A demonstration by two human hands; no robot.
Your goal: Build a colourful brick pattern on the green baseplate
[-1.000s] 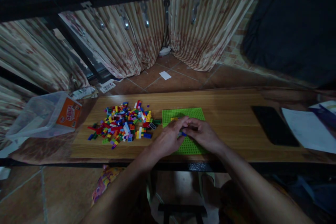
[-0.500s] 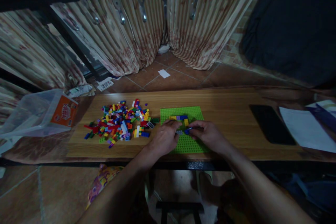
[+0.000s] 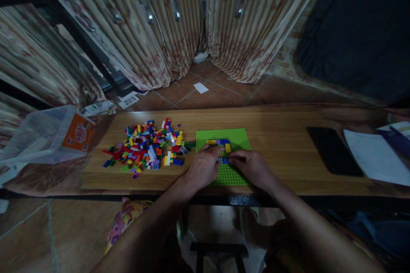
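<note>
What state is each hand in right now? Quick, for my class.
Left hand: over the green studded plastic baseplate; grip cannot be told.
Right hand: closed, fingertips at a small blue plastic brick.

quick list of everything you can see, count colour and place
Rectangular wooden tabletop: one, brown, centre
Studded plastic baseplate: one, green, mid-tabletop
Built plastic bricks: several, yellow, purple, blue, on baseplate
Loose plastic bricks: many, mixed colours, left of baseplate
Clear plastic box: one, orange-labelled, far left
Flat rectangular slab: one, black, tabletop's right
Large paper sheet: one, white, right of slab
Striped fabric curtains: several, beige and reddish, behind tabletop
Tiled floor: one, brown, beyond tabletop
Small flat papers: several, white, on floor
Left hand: one, bare, at built bricks
Right hand: one, bare, fingertips at a blue brick
</note>
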